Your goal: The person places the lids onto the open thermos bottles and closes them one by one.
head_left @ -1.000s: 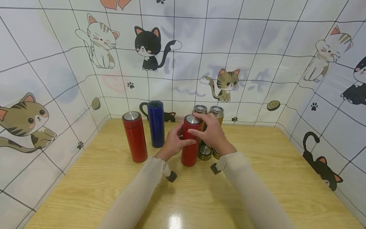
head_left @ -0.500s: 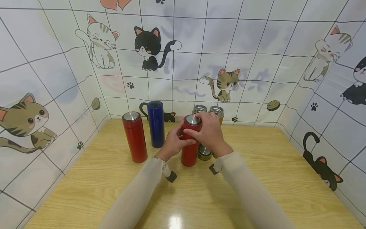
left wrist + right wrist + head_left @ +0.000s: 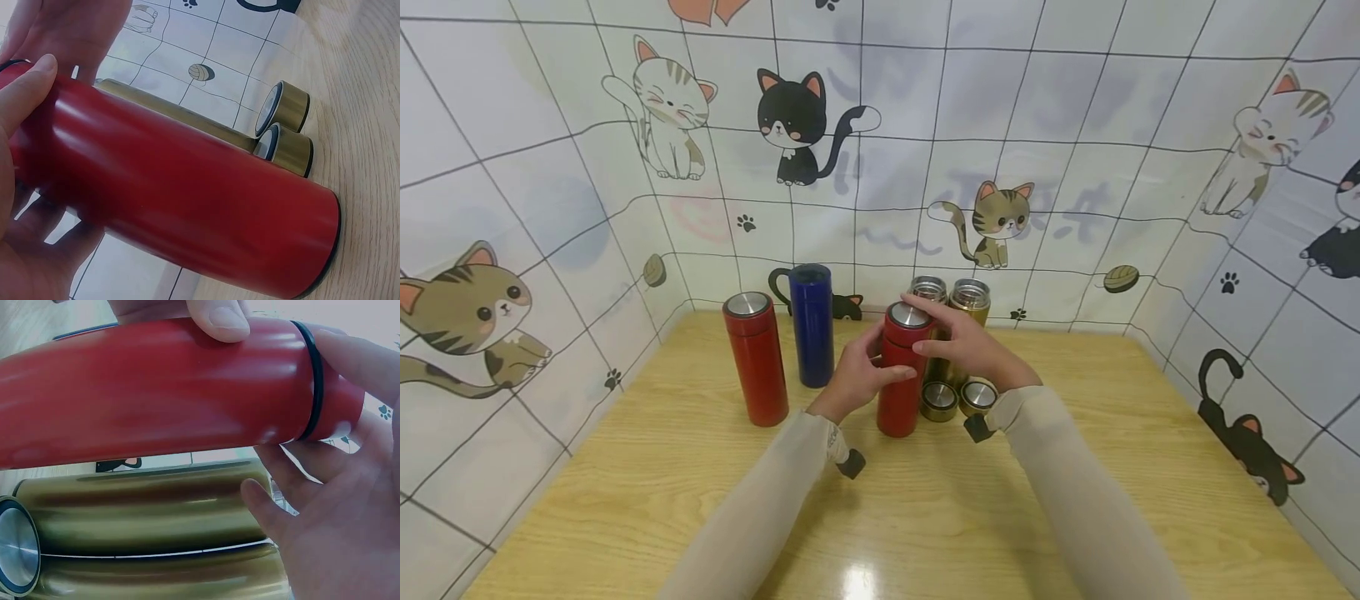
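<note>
A red thermos flask (image 3: 898, 398) stands upright on the table, its steel-topped lid (image 3: 909, 314) on it. My left hand (image 3: 855, 375) grips its body, thumb across the near side and fingers behind. My right hand (image 3: 973, 340) holds the lid from the right, with the thumb (image 3: 359, 359) just above the black ring and the fingers round the far side. In the right wrist view the dark ring separates lid and body. Behind this flask stand two gold flasks (image 3: 144, 506) with uncovered steel mouths. Their two lids (image 3: 939, 401) lie on the table in front of them.
To the left stand another red flask (image 3: 756, 367), lidded, and a blue flask (image 3: 811, 325). The wooden table (image 3: 880, 517) meets a wall covering (image 3: 887, 167) with printed cats at the back and both sides.
My right hand first turns round the lid toward me, then swings back to the right with its fingers opening out and regripping. The left hand keeps its hold on the red flask.
</note>
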